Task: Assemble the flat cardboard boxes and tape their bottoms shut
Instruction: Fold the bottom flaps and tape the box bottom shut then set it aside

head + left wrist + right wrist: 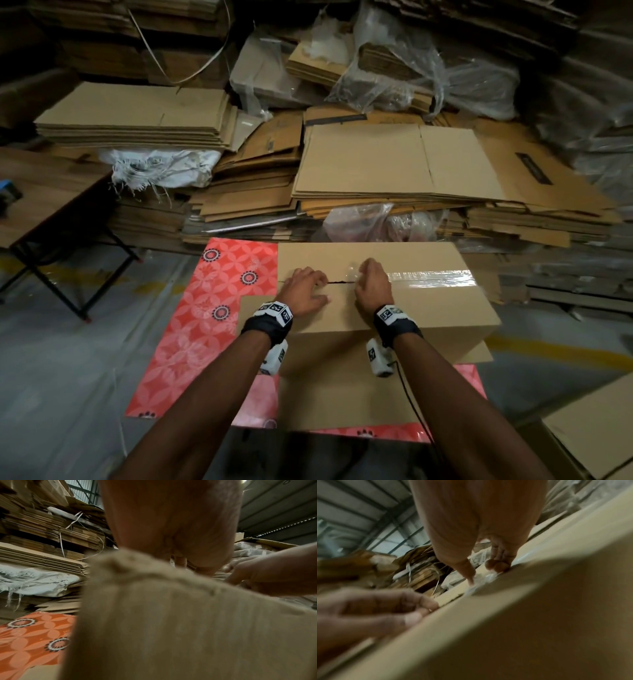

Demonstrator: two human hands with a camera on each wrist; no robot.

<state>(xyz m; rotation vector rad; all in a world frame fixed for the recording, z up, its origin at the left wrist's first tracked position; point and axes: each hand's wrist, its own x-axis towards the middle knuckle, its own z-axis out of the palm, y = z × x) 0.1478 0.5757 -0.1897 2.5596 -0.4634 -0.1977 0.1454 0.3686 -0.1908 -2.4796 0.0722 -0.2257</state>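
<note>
A brown cardboard box stands on a red patterned mat, closed flaps facing up. Clear tape covers the right half of the centre seam; the seam gapes slightly between my hands. My right hand is at the tape's loose left end, and the right wrist view shows the thumb and curled fingers pinching the crumpled tape against the box. My left hand rests on the flaps left of the gap, fingertips touching the cardboard.
Stacks of flat cardboard and a second pile lie behind the box, with plastic wrap over some. A folding table stands at the left. Another box sits at the lower right.
</note>
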